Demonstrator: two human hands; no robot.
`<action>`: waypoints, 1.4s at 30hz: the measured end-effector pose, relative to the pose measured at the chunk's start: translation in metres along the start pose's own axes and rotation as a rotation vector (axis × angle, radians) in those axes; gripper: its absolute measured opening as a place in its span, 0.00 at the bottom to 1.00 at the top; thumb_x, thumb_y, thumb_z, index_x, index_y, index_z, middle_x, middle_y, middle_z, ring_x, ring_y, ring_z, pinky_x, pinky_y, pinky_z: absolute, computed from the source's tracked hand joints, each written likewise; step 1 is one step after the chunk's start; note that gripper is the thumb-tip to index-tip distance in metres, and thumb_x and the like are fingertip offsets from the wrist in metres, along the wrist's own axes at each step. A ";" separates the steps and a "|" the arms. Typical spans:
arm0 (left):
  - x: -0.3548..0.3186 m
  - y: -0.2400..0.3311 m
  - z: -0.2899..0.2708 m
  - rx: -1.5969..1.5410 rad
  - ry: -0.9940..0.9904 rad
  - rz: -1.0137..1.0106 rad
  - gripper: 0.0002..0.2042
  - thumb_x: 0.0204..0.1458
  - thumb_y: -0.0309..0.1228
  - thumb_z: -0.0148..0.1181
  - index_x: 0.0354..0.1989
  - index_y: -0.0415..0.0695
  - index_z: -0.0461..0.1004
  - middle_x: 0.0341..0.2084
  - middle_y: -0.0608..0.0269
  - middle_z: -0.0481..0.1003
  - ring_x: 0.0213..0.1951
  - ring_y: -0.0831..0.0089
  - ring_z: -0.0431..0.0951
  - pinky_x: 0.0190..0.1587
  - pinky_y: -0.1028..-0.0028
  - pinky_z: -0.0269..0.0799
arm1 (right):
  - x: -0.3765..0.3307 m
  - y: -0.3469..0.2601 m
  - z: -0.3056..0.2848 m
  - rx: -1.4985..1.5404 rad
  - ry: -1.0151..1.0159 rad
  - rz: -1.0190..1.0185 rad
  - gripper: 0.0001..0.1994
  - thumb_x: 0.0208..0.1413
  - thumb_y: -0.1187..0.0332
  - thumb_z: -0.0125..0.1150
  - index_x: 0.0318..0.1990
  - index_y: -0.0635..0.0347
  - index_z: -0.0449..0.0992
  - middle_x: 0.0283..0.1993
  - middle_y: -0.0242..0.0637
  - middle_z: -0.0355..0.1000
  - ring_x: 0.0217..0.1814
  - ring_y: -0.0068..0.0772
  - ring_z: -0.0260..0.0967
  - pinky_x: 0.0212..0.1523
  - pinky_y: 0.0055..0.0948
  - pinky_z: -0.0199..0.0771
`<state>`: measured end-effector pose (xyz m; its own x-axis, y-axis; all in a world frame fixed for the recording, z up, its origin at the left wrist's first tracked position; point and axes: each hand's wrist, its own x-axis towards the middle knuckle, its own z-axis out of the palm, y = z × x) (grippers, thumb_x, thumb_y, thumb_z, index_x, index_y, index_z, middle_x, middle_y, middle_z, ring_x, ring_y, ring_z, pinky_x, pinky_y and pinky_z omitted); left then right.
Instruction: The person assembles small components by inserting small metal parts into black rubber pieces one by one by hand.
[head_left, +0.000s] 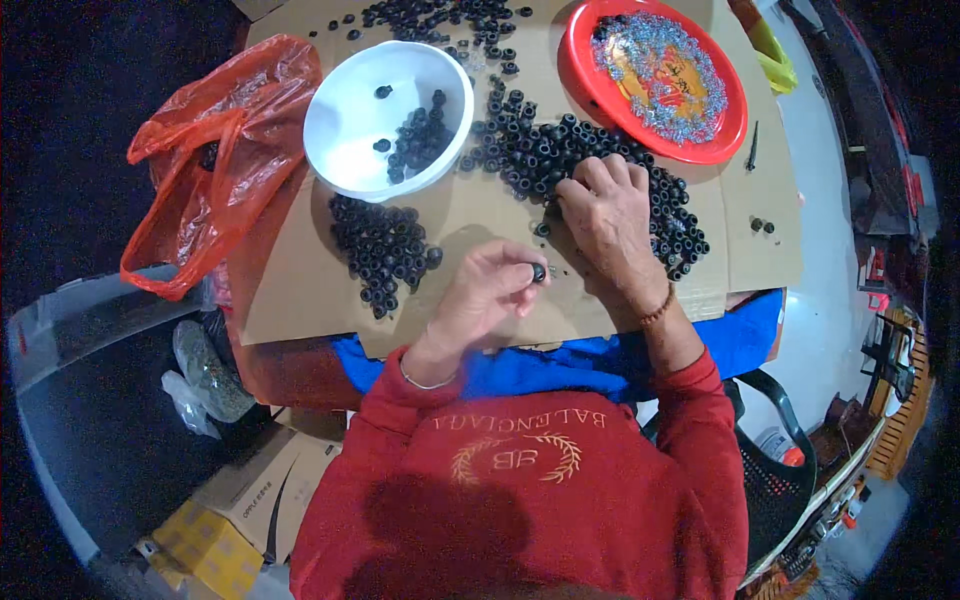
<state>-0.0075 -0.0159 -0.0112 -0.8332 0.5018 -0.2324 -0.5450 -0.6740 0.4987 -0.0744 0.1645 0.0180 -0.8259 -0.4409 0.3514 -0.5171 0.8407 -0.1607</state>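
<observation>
Between thumb and forefinger my left hand (488,288) pinches a small round black plastic part (538,272), above the cardboard near the table's front. My right hand (612,220) reaches into a large heap of similar black parts (530,150). Its fingers are curled downward, and what the fingertips hold, if anything, is hidden. A single black part (542,230) lies between the hands. Left of my left hand spreads another pile of black parts (375,250). Tiny bits lie on the cardboard just right of the pinched part.
A white bowl (335,120) with some black parts stands behind the left pile. At the back right, a red plate (578,60) carries many small shiny metallic pieces. A red plastic bag (220,150) lies left. A thin dark tool (753,146) rests on the cardboard (690,300) at right.
</observation>
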 end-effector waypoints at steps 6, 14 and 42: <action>-0.001 0.000 -0.003 -0.014 0.009 0.033 0.08 0.52 0.27 0.56 0.39 0.38 0.72 0.30 0.55 0.75 0.26 0.79 0.72 0.24 0.79 0.70 | -0.014 0.005 -0.023 0.583 0.056 0.127 0.09 0.43 0.81 0.61 0.33 0.60 0.74 0.32 0.36 0.73 0.33 0.31 0.71 0.31 0.24 0.68; 0.001 -0.002 -0.002 -0.029 -0.024 0.037 0.08 0.51 0.27 0.57 0.39 0.39 0.72 0.30 0.56 0.75 0.26 0.79 0.72 0.24 0.78 0.70 | -0.053 -0.020 -0.017 1.840 0.000 0.683 0.11 0.51 0.81 0.55 0.43 0.68 0.73 0.35 0.42 0.73 0.35 0.30 0.72 0.37 0.25 0.75; -0.001 -0.011 0.002 -0.111 -0.006 0.051 0.09 0.51 0.26 0.58 0.40 0.39 0.72 0.27 0.61 0.74 0.25 0.78 0.73 0.25 0.78 0.71 | -0.069 -0.041 -0.024 1.242 0.069 0.411 0.05 0.48 0.82 0.57 0.33 0.68 0.72 0.32 0.34 0.69 0.35 0.24 0.64 0.36 0.23 0.64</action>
<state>-0.0004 -0.0085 -0.0149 -0.8596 0.4683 -0.2044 -0.5094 -0.7543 0.4142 0.0088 0.1677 0.0221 -0.9780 -0.1748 0.1138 -0.1232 0.0440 -0.9914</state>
